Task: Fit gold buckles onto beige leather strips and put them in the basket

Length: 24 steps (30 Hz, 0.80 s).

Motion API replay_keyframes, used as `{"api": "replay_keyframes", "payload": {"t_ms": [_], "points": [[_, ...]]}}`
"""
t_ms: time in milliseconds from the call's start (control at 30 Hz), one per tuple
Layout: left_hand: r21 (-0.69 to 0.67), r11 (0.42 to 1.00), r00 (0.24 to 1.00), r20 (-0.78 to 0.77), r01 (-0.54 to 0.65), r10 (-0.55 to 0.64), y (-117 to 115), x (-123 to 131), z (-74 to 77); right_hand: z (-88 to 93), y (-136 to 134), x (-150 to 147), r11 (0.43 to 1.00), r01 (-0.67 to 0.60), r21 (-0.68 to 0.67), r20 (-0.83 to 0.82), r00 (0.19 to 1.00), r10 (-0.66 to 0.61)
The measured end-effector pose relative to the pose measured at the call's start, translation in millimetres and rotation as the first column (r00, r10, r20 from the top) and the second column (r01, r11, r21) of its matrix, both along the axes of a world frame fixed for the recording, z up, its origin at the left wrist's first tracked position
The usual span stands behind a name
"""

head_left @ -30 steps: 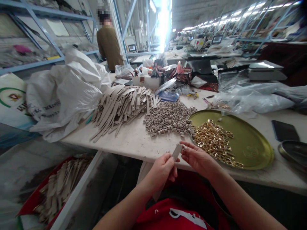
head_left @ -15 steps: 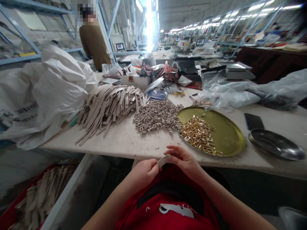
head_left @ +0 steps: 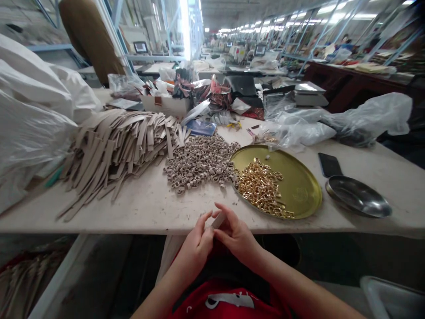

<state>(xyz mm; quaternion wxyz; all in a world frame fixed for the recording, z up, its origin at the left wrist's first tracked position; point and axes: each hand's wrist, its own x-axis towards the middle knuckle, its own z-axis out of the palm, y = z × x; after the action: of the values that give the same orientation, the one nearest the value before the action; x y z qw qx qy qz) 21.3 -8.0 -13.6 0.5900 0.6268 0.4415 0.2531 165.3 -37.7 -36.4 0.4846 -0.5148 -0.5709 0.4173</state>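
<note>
A greyish-beige strap (head_left: pixel 218 220) is held between my two hands at the table's front edge, its lower part hidden by fingers. My left hand (head_left: pixel 199 239) pinches it from the left with finger and thumb. From the right, my right hand (head_left: pixel 236 233) closes its fingers around the strap's upper end. Beyond them lies a heap of small beige loops (head_left: pixel 199 165). Gold buckles (head_left: pixel 260 188) are piled on the left side of a round gold tray (head_left: pixel 303 195). Many flat beige strips (head_left: pixel 122 141) are stacked to the left.
A steel dish (head_left: pixel 358 197) and a dark phone (head_left: pixel 330 165) lie at the right. White sacking (head_left: pixel 33 97) bulges at the left. Plastic bags (head_left: pixel 368 117) and a white box (head_left: pixel 166 105) stand at the back. Finished-looking straps (head_left: pixel 26 283) fill a bin below left. A person (head_left: pixel 89 35) stands behind.
The view has shifted right and down, so the table things appear farther left. My hands have drawn closer together around the strap, and the left finger and thumb now reach up along it.
</note>
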Motion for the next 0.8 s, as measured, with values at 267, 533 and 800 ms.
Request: {"api": "replay_keyframes", "payload": {"t_ms": [267, 533, 800], "points": [[-0.014, 0.999, 0.994, -0.099, -0.042, 0.040, 19, 4, -9.9, 23.3, 59, 113, 0.964, 0.212, 0.160, 0.903, 0.363, -0.230], [0.000, 1.000, 0.997, -0.081, -0.005, 0.005, 10, 14, -13.6, 18.4, 70, 123, 0.988, 0.141, 0.056, 0.992, 0.101, -0.070], [-0.050, 0.999, 0.999, 0.036, -0.022, 0.024, -5, 15, -17.4, 27.1, 74, 133, 0.983, 0.175, 0.052, 0.952, 0.289, -0.102]]}}
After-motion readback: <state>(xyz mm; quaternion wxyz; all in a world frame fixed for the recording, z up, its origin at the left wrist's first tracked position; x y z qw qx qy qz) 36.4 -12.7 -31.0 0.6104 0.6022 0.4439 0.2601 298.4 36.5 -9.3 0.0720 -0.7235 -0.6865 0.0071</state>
